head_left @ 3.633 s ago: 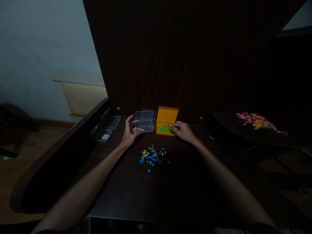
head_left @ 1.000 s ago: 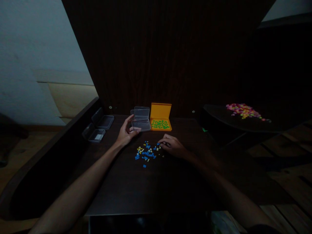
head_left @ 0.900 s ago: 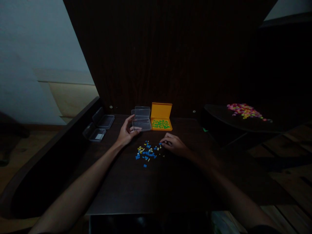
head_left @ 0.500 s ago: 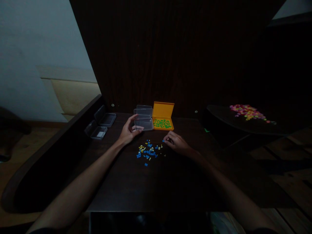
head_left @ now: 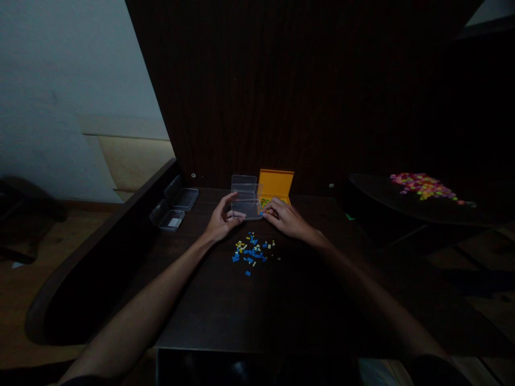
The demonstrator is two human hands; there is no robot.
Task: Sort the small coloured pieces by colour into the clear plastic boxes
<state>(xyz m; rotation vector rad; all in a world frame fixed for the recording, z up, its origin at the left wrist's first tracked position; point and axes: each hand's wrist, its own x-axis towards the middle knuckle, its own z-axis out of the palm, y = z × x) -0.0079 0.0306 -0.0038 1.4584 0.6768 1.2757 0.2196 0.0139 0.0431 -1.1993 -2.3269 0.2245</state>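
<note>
My left hand [head_left: 220,221] curls around the front left corner of a clear plastic box [head_left: 246,208] with its lid up. My right hand [head_left: 285,217] reaches to the box's right edge, its fingertips pinched on a small blue piece. An open orange box [head_left: 276,184] with green pieces stands just behind my right hand, partly hidden by it. A scatter of small blue and yellow pieces [head_left: 251,252] lies on the dark table [head_left: 257,311] just in front of both hands.
Two more clear boxes [head_left: 177,209] with raised lids sit at the table's left edge. A heap of pink and yellow pieces [head_left: 424,187] lies on a dark curved surface at the right. A dark wooden panel rises behind the table.
My right hand has lifted from the scattered pieces and moved back and left to the clear box's edge. My left hand stays on the box.
</note>
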